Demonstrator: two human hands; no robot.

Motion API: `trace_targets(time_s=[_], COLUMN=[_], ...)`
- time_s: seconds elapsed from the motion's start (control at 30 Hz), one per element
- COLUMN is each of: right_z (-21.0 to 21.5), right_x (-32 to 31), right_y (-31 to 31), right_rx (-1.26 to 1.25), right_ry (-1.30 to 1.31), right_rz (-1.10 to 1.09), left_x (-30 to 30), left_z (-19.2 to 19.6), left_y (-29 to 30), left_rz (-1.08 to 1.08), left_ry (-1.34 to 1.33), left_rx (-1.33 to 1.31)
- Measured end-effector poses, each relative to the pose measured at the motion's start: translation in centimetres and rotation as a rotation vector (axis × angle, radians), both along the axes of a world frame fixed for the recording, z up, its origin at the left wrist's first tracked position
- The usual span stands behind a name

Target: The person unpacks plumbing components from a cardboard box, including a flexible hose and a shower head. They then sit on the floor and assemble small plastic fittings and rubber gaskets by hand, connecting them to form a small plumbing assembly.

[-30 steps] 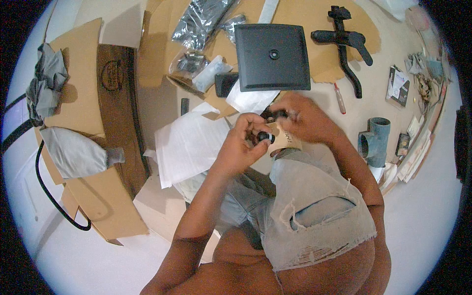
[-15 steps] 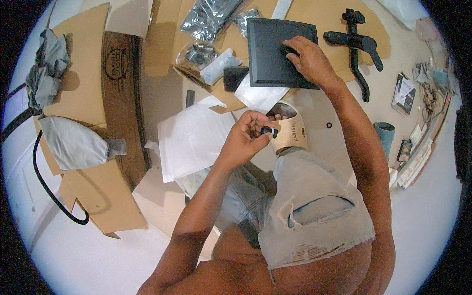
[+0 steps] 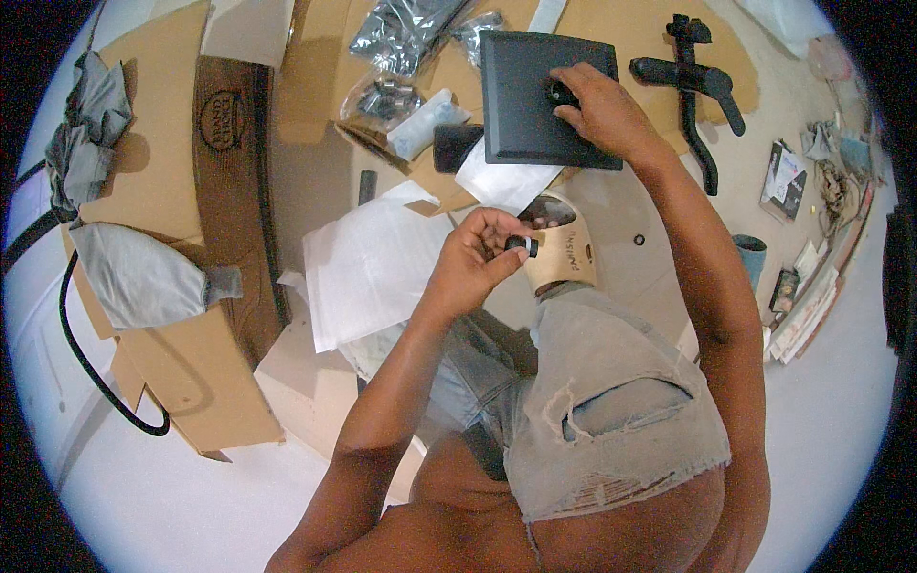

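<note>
My left hand (image 3: 470,260) pinches a small black cylindrical fitting (image 3: 524,246) with a pale ring round it, between thumb and fingers. My right hand (image 3: 604,107) reaches onto a flat black square shower head (image 3: 521,129). Its thumb and fingers close round the short black connector (image 3: 560,93) near the middle of the plate. The shower head lies on the cardboard, overlapping a white foam sheet (image 3: 506,181). Just beyond my left hand is a foot in a tan sandal (image 3: 564,253). To the right of the shower head lies a black mixer tap (image 3: 702,78).
At the left stands a large cardboard box (image 3: 158,143) with grey cloth bags (image 3: 143,275) on it. A white foam sleeve (image 3: 368,267) lies by my left forearm. Plastic-wrapped parts (image 3: 382,100) and a dark phone-like slab (image 3: 457,148) lie ahead. A small black ring (image 3: 639,240) is on the floor.
The fitting in my left hand has tilted and its pale ring has turned. My right hand keeps its hold on the connector, with the fingers shifted slightly. The whole view has moved a little.
</note>
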State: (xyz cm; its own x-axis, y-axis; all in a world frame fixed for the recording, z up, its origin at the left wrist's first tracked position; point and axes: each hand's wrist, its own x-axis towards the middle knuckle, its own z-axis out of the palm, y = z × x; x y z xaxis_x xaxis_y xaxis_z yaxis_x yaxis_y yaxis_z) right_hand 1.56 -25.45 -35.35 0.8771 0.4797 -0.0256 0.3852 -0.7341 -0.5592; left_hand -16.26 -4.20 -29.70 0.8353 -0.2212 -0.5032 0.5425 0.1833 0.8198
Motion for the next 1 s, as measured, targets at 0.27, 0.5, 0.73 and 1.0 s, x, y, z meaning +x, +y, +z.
trace_targets(time_s=[0.27, 0.5, 0.73, 1.0], right_z=[-1.1, 1.2, 6.7, 14.1], right_x=[0.3, -1.7, -9.9, -11.2], right_y=[-0.5, -1.2, -0.7, 0.4], right_rx=[-0.017, 0.411, 0.548, 0.474], right_ry=[0.029, 0.164, 0.605, 0.321], right_rz=[0.003, -0.213, -0.041, 0.177], left_x=[0.7, 1.5, 1.8, 0.9], left_z=[-0.1, 1.4, 3.3, 8.3], left_y=[0.2, 0.3, 0.5, 0.4], left_rz=[0.082, 0.097, 0.045, -0.012], left_ry=[-0.025, 0.055, 0.002, -0.284], left_rx=[-0.082, 0.040, 0.189, 0.283])
